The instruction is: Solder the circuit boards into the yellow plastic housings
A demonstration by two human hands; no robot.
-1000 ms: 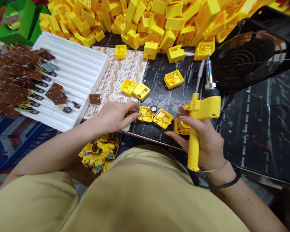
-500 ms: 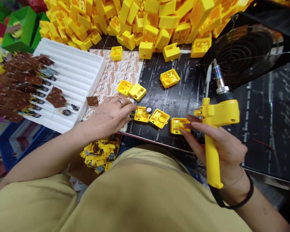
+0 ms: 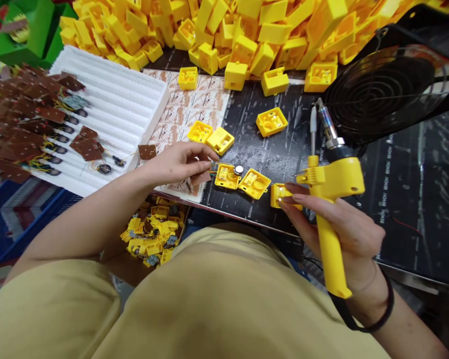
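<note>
My left hand [image 3: 183, 162] is closed at the fingertips on a small brown circuit board [image 3: 201, 178], whose thin wires run right towards an open yellow plastic casing [image 3: 227, 177]. At that casing's upper right corner rests a small round speaker [image 3: 238, 170]. Another open casing half [image 3: 254, 183] lies tilted beside it. In my right hand [image 3: 344, 229] is a yellow soldering gun [image 3: 331, 224], its metal tip pointing up and away. The thumb and fingertips of that hand also touch a further yellow casing [image 3: 276, 195], which they partly hide.
Yellow casings [image 3: 239, 50] are heaped along the back. At left, brown circuit boards with speakers lie on a white foam tray [image 3: 108, 94]. A black fan [image 3: 385, 94] stands at back right. Below the table edge is a box of yellow parts [image 3: 153, 234].
My left hand has turned and drawn slightly back, bringing the brown circuit board into sight beneath its fingers. The speaker now shows a silvery face. The soldering gun has tilted slightly left.
</note>
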